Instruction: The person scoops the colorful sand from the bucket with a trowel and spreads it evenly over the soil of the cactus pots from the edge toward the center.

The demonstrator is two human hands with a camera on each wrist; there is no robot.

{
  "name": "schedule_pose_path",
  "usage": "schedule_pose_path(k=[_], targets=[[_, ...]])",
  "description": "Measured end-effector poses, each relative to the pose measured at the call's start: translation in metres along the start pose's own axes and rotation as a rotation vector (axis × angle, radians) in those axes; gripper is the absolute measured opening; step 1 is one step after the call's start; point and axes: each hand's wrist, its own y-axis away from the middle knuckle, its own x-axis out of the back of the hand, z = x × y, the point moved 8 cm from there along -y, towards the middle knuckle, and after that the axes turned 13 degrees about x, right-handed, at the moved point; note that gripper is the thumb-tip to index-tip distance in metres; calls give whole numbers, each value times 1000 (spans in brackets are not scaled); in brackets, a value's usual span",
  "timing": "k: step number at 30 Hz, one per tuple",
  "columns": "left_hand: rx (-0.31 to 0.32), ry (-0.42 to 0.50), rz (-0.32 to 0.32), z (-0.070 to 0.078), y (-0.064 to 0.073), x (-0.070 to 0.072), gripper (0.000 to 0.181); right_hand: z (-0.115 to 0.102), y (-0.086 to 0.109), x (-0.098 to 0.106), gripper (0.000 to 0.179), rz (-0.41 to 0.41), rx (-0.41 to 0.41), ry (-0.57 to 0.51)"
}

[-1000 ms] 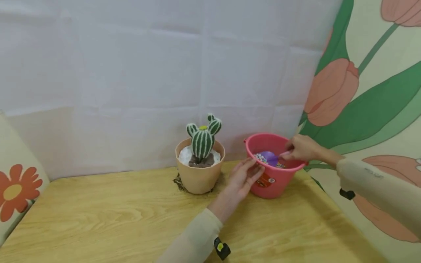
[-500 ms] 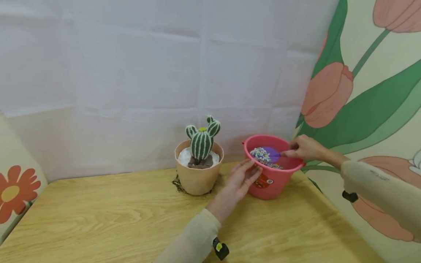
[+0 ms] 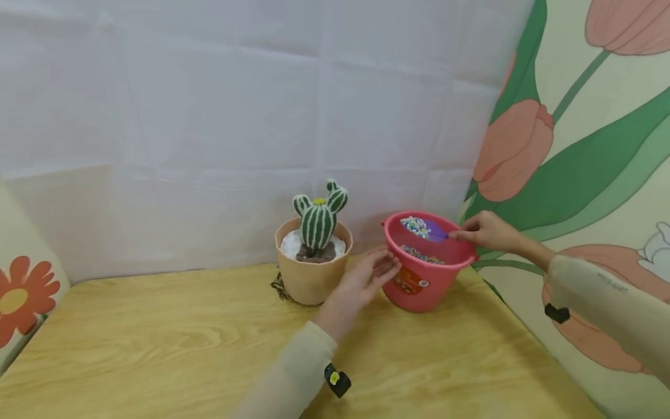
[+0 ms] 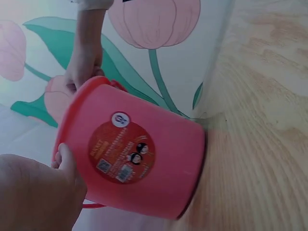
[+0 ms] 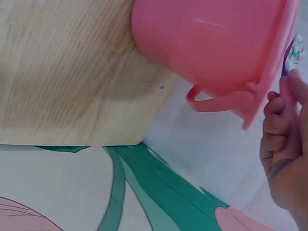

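Purple trowel [image 3: 437, 230] loaded, more granules [image 3: 420, 255] lay in pink bucket [image 3: 439, 286] — right hand [image 3: 489, 231] gripped handle [image 5: 290, 126], fingers of left hand [image 3: 361, 281] slightly spread.

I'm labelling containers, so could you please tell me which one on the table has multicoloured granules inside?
The pink bucket with the red label; the peach flowerpot holds a striped cactus instead.
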Motion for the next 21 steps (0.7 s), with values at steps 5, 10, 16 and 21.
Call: schedule_pose_path(k=[5, 10, 16, 21], targets=[[33, -16, -44, 9, 28, -10, 19, -11, 3, 5, 35, -5, -19, 9], [-4, -120, -107, 31, 69, -20, 32, -22, 6, 9, 37, -20, -35, -16], [-309, -300, -27, 107, 122, -1, 31, -36, 5, 12, 35, -23, -23, 9], [-637, -535, 176, 160, 165, 24, 31, -48, 9, 9, 30, -40, -17, 8]])
